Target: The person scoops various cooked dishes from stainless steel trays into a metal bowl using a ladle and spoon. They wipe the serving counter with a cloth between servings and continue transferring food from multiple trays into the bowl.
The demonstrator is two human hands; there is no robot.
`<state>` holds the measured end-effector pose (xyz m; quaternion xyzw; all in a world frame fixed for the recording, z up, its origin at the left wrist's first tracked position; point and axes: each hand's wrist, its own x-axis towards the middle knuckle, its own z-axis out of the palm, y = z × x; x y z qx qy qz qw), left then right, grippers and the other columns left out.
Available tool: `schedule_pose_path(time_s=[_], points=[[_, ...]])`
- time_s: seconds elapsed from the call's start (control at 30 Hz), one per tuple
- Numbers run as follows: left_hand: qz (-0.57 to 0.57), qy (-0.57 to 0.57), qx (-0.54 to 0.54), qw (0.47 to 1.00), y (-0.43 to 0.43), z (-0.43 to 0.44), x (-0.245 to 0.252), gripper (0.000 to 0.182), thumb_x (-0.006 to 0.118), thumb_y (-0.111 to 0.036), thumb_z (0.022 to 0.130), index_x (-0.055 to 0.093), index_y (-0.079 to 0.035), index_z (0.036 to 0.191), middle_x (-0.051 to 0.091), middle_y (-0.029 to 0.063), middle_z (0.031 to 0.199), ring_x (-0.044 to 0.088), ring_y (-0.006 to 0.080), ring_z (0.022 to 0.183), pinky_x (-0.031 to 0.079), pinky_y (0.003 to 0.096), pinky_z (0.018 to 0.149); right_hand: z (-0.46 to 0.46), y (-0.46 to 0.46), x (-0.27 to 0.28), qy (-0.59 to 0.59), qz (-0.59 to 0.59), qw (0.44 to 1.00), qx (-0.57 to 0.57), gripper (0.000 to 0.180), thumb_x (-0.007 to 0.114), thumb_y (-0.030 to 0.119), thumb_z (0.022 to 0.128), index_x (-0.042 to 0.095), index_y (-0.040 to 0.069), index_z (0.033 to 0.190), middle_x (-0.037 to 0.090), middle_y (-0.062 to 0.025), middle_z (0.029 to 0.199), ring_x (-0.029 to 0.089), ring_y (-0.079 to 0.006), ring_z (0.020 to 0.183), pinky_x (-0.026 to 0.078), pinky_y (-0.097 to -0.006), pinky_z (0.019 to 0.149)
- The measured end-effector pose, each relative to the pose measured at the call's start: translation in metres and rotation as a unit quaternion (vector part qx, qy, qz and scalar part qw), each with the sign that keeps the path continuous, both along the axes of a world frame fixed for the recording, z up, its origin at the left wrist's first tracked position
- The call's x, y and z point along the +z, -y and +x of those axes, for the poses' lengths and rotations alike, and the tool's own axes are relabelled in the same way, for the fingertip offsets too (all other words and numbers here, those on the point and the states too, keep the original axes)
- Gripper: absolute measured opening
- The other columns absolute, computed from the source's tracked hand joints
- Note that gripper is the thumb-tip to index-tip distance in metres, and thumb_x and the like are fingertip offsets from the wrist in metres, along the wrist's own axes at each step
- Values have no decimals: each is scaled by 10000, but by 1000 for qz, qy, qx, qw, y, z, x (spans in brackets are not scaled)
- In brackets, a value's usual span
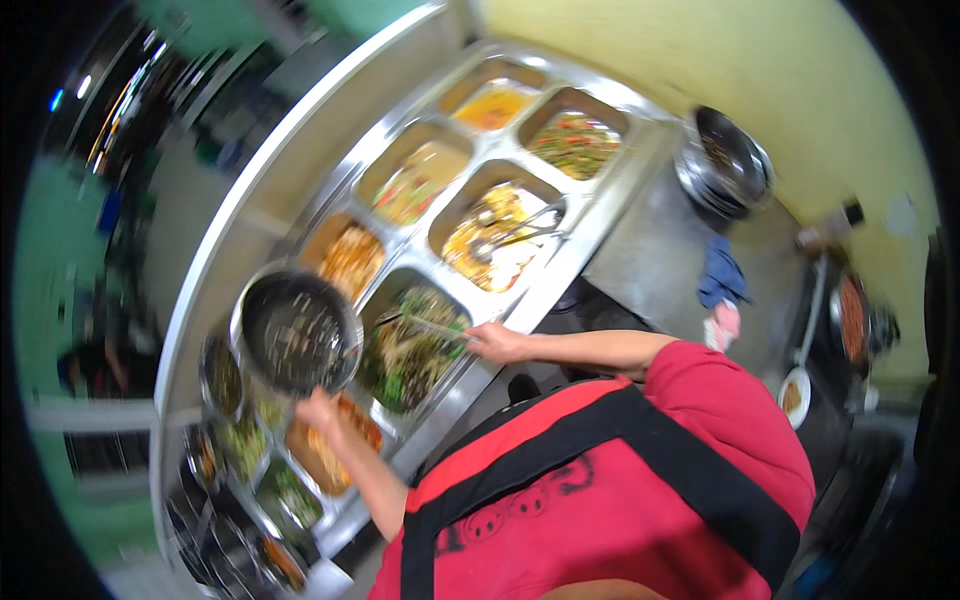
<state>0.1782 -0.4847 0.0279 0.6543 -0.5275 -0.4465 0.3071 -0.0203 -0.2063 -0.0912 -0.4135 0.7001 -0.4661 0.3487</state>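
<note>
My left hand [318, 410] grips the near rim of a round metal bowl [298, 334], tilted above the food counter. Bits of food and some liquid seem to lie in the bowl, though blur hides the detail. In my right hand [498, 343] is the handle of a metal serving utensil [431, 325]; its far end reaches into a steel pan of mixed greens [412, 367]. I cannot tell whether it is a spoon or tongs. Beside that pan is another with yellow food [491, 225] and metal utensils [517, 236] resting in it.
More steel food pans [420, 184] fill the counter, bordered by a raised white-edged guard [214, 247]. Stacked metal bowls [721, 165] and a blue cloth [722, 277] sit on a steel worktop [637, 240]. A white plate [795, 397] is behind my right side.
</note>
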Motion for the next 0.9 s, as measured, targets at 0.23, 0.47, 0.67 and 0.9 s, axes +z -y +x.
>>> schedule_pose_path(time_s=[0.23, 0.47, 0.67, 0.9], points=[[377, -478, -52, 792, -5, -124, -24, 546, 413, 100, 673, 381, 218, 1205, 468, 341, 1227, 399, 613, 1135, 484, 574, 942, -69, -118, 117, 517, -153, 835, -112, 406, 455, 214, 984, 360, 66, 1351, 530, -47, 782, 372, -31, 438, 310, -187, 344], [399, -333, -388, 761, -221, -374, 39, 154, 528, 13, 805, 538, 97, 934, 581, 208, 1042, 570, 355, 1006, 496, 515, 932, -140, -296, 188, 456, -303, 804, -233, 279, 454, 193, 990, 444, 122, 1259, 542, -49, 769, 365, -34, 416, 303, -174, 326], [365, -260, -601, 662, -418, -503, 80, 240, 489, -89, 896, 527, 105, 1032, 576, 216, 1056, 603, 313, 971, 532, 404, 867, -138, -377, 194, 385, -457, 713, -367, 262, 463, 197, 987, 499, 153, 1243, 493, -46, 735, 320, -40, 404, 278, -172, 319], [274, -189, -594, 732, -544, -537, 31, 155, 574, -40, 846, 486, 80, 801, 532, 153, 775, 658, 355, 664, 597, 415, 472, -159, -435, 182, 288, -451, 649, -541, 297, 432, 176, 996, 487, 100, 1278, 517, -35, 770, 308, -33, 429, 253, -170, 319]])
